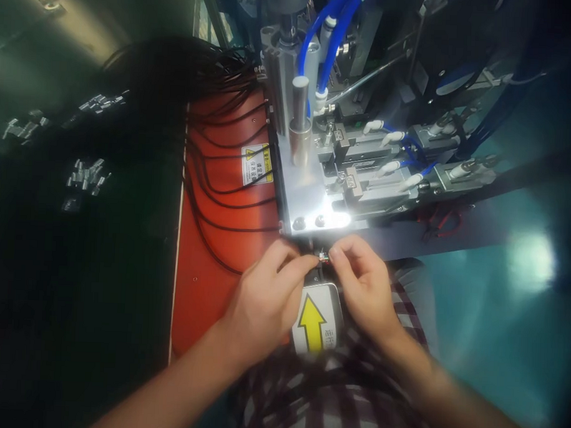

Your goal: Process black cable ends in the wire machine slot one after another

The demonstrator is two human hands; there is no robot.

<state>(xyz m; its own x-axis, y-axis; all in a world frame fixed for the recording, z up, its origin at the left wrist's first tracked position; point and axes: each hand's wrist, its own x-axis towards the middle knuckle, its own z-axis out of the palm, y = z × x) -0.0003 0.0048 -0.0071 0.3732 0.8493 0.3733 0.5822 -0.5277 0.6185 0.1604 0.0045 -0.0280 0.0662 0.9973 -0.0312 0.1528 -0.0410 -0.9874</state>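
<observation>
My left hand (268, 294) is closed in a pinch, thumb and forefinger at the left side of a tiny piece with thin coloured wires (324, 257). From the other side, my right hand (365, 282) pinches the same piece between thumb and fingertips. It is too small to tell its exact kind. Both hands are just in front of the lit metal block (309, 196) of a machine. A black cable (216, 252) runs across the orange board and disappears behind my left hand. Below the fingers is a white plate with a yellow arrow (312, 321).
Several black cables (220, 205) cross the orange board (207, 311), which bears a warning label (257, 164). Small shiny metal pieces (86, 176) lie in piles on the dark surface at left. Pneumatic cylinders with blue hoses (338, 41) stand behind. Red-handled pliers (439, 222) lie at right.
</observation>
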